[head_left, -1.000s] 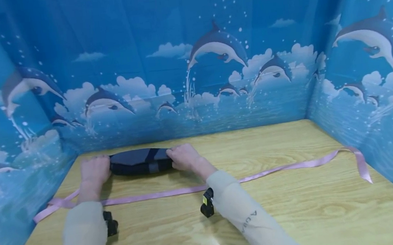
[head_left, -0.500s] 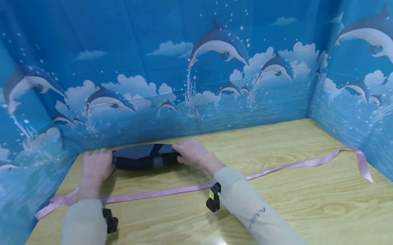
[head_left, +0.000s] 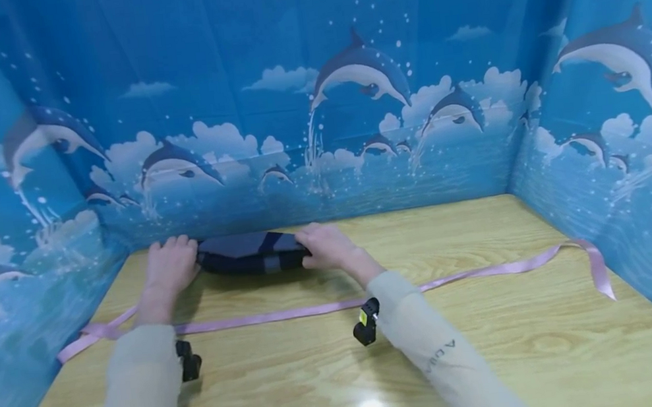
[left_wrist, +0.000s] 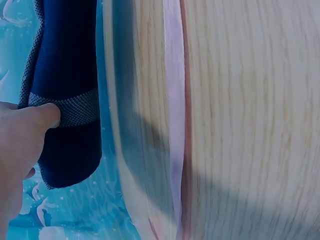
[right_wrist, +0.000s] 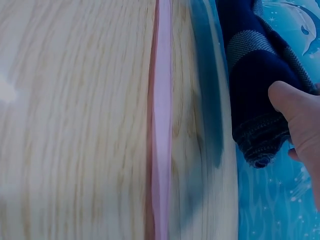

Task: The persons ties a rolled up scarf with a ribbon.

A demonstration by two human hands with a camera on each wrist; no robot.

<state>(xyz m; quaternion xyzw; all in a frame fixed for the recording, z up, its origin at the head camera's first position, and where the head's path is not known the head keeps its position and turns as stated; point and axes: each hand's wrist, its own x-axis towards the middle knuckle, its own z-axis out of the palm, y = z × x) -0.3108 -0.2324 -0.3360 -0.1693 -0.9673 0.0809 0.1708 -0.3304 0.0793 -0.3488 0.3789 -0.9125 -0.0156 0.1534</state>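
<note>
A rolled dark cloth (head_left: 248, 254) with grey bands lies crosswise between my hands near the back edge of the table. My left hand (head_left: 170, 266) grips its left end; in the left wrist view the thumb presses on a grey knitted band of the roll (left_wrist: 72, 145). At the other end, my right hand (head_left: 328, 246) holds the roll, thumb on the near side in the right wrist view. There the roll's coiled end (right_wrist: 260, 150) shows layered edges. Fingers behind the roll are mostly hidden. A shadow falls on the table below it.
A long pink ribbon (head_left: 290, 314) stretches across the wood-grain table (head_left: 497, 358), passing under both forearms, with a crossed loop at left and a bent end at right. A blue dolphin-print curtain (head_left: 268, 103) walls the back and sides. Each wrist carries a small black camera (head_left: 366, 324).
Both hands have carried the rolled cloth toward the back edge and somewhat to the right. The ribbon has stayed in place.
</note>
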